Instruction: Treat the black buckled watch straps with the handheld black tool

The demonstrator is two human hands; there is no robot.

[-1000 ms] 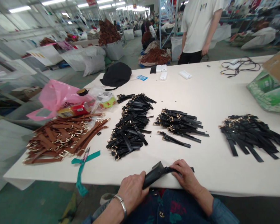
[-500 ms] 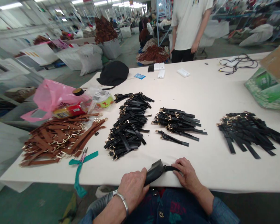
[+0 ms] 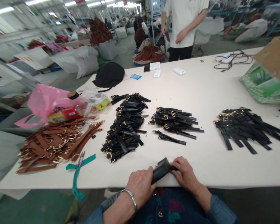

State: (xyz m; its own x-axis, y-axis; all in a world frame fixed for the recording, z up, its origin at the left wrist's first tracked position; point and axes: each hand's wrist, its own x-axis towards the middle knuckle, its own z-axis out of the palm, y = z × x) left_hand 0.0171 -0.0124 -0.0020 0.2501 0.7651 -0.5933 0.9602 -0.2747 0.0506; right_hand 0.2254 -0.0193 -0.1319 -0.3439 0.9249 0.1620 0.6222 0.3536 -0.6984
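My left hand [image 3: 141, 183] is wrapped round a black handheld tool [image 3: 162, 170] with a blunt, wide head. A grey ribbed hose [image 3: 112, 200] runs under my left wrist. My right hand [image 3: 184, 171] pinches a short black buckle strap [image 3: 174, 168], mostly hidden by my fingers and the tool's head. The head is up against the strap; whether they touch I cannot tell. Ahead of my hands, a single black strap [image 3: 170, 137] lies below a small pile of buckle straps [image 3: 175, 119]. A taller strap pile [image 3: 126, 127] stands to its left, another pile [image 3: 247, 127] at the right.
Brown straps with metal rings [image 3: 53, 143] cover the table's left, beside small scissors [image 3: 81, 158] tied with green ribbon [image 3: 78, 180]. Behind are a pink bag [image 3: 49, 102] and a black cap [image 3: 110, 74]. A green carton [image 3: 266, 81] stands right. A person [image 3: 184, 25] stands across the table.
My left hand has brought the tool's head closer to my right fingers, covering more of the strap. The view has shifted slightly. The person across the table has raised both hands.
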